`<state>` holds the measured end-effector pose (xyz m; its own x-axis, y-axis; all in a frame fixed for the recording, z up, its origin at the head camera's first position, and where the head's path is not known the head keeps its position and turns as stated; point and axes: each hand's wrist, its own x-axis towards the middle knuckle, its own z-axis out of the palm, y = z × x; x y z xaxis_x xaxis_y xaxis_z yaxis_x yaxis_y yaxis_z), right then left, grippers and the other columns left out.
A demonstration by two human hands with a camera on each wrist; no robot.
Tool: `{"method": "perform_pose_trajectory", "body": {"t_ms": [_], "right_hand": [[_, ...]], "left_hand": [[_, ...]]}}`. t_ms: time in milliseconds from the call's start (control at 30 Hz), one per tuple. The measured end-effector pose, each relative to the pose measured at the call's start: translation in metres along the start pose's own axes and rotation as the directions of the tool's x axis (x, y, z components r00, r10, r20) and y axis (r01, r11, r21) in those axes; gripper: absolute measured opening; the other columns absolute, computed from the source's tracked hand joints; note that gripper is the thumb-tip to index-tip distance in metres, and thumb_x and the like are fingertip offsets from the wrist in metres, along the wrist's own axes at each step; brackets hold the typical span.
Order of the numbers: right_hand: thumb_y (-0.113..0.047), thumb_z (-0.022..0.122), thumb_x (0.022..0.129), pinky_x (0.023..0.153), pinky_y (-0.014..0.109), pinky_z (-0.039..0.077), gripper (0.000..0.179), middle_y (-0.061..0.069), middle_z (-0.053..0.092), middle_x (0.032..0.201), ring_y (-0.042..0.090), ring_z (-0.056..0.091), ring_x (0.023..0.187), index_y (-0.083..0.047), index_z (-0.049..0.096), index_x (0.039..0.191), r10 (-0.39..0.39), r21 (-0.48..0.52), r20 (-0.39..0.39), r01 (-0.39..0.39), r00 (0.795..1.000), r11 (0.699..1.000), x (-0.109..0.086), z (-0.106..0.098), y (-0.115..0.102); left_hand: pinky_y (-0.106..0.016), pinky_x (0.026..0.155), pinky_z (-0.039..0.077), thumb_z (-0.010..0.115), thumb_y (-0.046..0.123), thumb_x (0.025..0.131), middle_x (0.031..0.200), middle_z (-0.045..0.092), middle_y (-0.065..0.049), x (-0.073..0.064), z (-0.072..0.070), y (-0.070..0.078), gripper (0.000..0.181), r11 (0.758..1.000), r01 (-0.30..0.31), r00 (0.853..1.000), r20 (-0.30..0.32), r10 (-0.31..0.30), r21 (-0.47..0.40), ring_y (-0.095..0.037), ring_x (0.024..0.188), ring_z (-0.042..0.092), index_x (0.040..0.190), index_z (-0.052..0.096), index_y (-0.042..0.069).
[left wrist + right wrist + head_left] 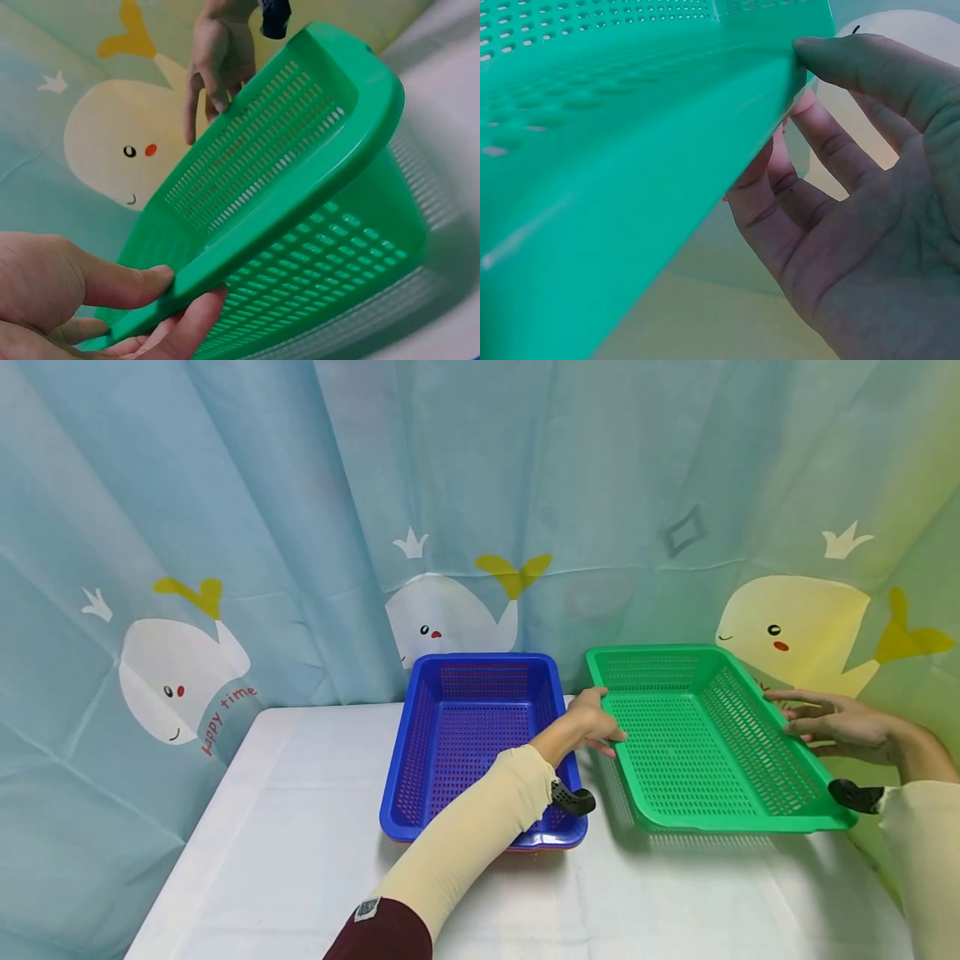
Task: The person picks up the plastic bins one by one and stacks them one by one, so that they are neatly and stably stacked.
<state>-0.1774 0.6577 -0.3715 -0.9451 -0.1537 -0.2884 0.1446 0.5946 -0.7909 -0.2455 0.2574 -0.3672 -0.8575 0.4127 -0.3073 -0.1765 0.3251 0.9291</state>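
An empty green plastic basket with slotted walls is at the right of the table in the head view, its shadow on the cloth beneath. My left hand pinches its left rim; the left wrist view shows the thumb over the rim and fingers under it. At the opposite rim, my right hand holds on, thumb on the edge and bent fingers below, as the right wrist view shows. Beneath my left forearm sits a blue basket, with a red basket showing under its rim and through its holes.
A white-covered table spreads out left of the blue basket and in front of both baskets. Behind it hangs a light blue curtain printed with whales, turning yellow-green at the right side, close to my right hand.
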Motion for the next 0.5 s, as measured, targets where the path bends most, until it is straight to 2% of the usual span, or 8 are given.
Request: {"method": "perform_pose_trajectory", "body": {"t_ms": [167, 233, 333, 400, 500], "right_hand": [[-0.013, 0.057, 0.106, 0.08, 0.038, 0.059, 0.068, 0.02, 0.028, 0.145, 0.015, 0.059, 0.096, -0.038, 0.028, 0.162, 0.003, -0.004, -0.004, -0.003, 1.0, 1.0, 0.0014, 0.002, -0.0013], [-0.013, 0.057, 0.106, 0.08, 0.038, 0.06, 0.068, 0.014, 0.033, 0.144, 0.015, 0.06, 0.095, -0.039, 0.028, 0.162, -0.002, -0.001, -0.002, 0.002, 1.0, 1.0, 0.0011, 0.0017, -0.0015], [-0.012, 0.057, 0.106, 0.079, 0.038, 0.06, 0.067, -0.01, 0.045, 0.132, 0.017, 0.061, 0.094, -0.041, 0.031, 0.16, -0.012, 0.009, 0.002, 0.012, 1.0, 1.0, -0.0001, 0.0005, -0.0017], [-0.011, 0.057, 0.106, 0.078, 0.038, 0.06, 0.065, -0.02, 0.045, 0.123, 0.018, 0.06, 0.093, -0.043, 0.034, 0.158, -0.016, 0.007, 0.004, 0.015, 1.0, 1.0, -0.0006, -0.0002, -0.0023], [-0.011, 0.057, 0.106, 0.078, 0.038, 0.06, 0.063, -0.014, 0.044, 0.124, 0.017, 0.059, 0.094, -0.044, 0.036, 0.156, -0.018, -0.01, 0.002, 0.018, 1.0, 1.0, -0.0001, 0.0004, -0.0043]], "left_hand": [[-0.035, 0.055, 0.061, 0.076, -0.013, 0.085, 0.087, 0.059, -0.016, 0.0006, 0.0001, -0.0004, 0.089, 1.0, 0.001, 1.0, -0.002, -0.001, 0.012, -0.032, 0.079, 0.071, 0.159, 0.039, 0.019], [-0.035, 0.055, 0.061, 0.077, -0.013, 0.085, 0.089, 0.059, -0.016, 0.0013, 0.0004, -0.0002, 0.089, 1.0, 0.004, 1.0, -0.004, -0.004, 0.022, -0.029, 0.076, 0.07, 0.159, 0.04, 0.021], [-0.035, 0.055, 0.061, 0.077, -0.012, 0.085, 0.092, 0.059, -0.015, 0.002, 0.001, 0.0, 0.089, 0.999, 0.008, 1.0, -0.011, -0.007, 0.034, -0.027, 0.072, 0.069, 0.159, 0.04, 0.022], [-0.034, 0.055, 0.061, 0.077, -0.012, 0.085, 0.092, 0.059, -0.015, 0.0021, 0.0015, 0.0003, 0.09, 0.999, 0.01, 1.0, -0.015, -0.01, 0.037, -0.026, 0.07, 0.068, 0.159, 0.04, 0.022], [-0.035, 0.057, 0.062, 0.077, -0.012, 0.085, 0.088, 0.059, -0.014, 0.0016, 0.0019, 0.0007, 0.09, 0.999, 0.014, 1.0, -0.024, -0.012, 0.048, -0.027, 0.069, 0.069, 0.159, 0.039, 0.021]]}}
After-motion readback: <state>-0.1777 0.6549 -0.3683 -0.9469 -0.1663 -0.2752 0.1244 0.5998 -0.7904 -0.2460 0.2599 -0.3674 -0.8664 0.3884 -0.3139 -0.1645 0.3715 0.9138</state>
